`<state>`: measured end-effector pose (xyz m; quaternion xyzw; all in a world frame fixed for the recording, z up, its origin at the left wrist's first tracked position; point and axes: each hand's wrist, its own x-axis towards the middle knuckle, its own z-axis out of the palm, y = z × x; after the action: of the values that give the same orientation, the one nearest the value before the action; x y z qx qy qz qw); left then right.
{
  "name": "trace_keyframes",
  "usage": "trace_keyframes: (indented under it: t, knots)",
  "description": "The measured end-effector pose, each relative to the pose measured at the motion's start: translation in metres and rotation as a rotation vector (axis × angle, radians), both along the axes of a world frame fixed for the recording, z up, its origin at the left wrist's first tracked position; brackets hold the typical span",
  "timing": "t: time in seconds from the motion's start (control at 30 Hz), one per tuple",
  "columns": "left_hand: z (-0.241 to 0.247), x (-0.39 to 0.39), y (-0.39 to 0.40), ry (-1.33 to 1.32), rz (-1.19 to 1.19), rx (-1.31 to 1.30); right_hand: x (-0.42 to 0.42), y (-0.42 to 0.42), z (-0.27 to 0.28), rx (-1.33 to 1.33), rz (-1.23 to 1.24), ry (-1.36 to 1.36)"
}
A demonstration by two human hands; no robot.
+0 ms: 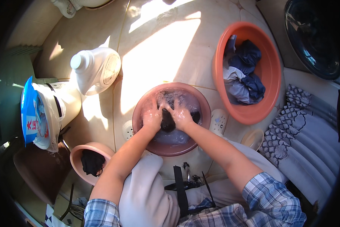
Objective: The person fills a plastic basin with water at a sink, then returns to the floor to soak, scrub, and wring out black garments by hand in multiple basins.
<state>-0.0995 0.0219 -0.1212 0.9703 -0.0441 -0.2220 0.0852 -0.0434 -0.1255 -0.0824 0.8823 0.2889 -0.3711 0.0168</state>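
A round pink plastic basin [171,151] of soapy water stands on the tiled floor in front of me. Both hands are partly in the water, side by side, fingers pointing away from me. My left hand [153,115] and my right hand [181,115] press on either side of a wet dark cloth [167,120], which bulges up between them. Their fingertips are blurred by suds, so whether they grip the cloth is unclear. More dark cloth [196,116] shows at the basin's right side.
An orange tub [272,85] holds navy and pale clothes [245,76]. At left are a white plastic bottle [97,71], a bin [70,102] and a small pink basin [79,161] with black cloth [92,162]. A fabric-covered piece of furniture [306,136] is at right.
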Motion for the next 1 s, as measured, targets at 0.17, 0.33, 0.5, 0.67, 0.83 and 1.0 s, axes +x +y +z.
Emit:
trace_keyframes:
  t: [0.17, 0.33, 0.5, 0.67, 0.83, 1.0]
  knots:
    - [-0.022, 0.017, 0.003, 0.073, 0.492, -0.66, 0.008, 0.001, -0.01, -0.013, -0.051, 0.071]
    - [0.002, 0.039, 0.007, 0.28, 0.403, -0.561, 0.005, 0.018, -0.025, 0.076, -0.626, 0.208]
    - [-0.024, 0.005, 0.001, 0.217, 0.5, -0.613, -0.009, 0.03, -0.031, -0.251, -0.153, -0.05]
    - [-0.003, 0.022, -0.005, 0.111, 0.356, -0.254, -0.018, 0.047, -0.034, -0.309, -0.275, -0.073]
    - [0.027, 0.028, -0.022, 0.096, 0.329, 0.065, -0.034, 0.047, -0.06, -0.541, -0.167, -0.407]
    - [0.037, 0.021, -0.027, 0.124, 0.272, 0.065, -0.035, 0.04, -0.051, -0.413, -0.148, -0.469]
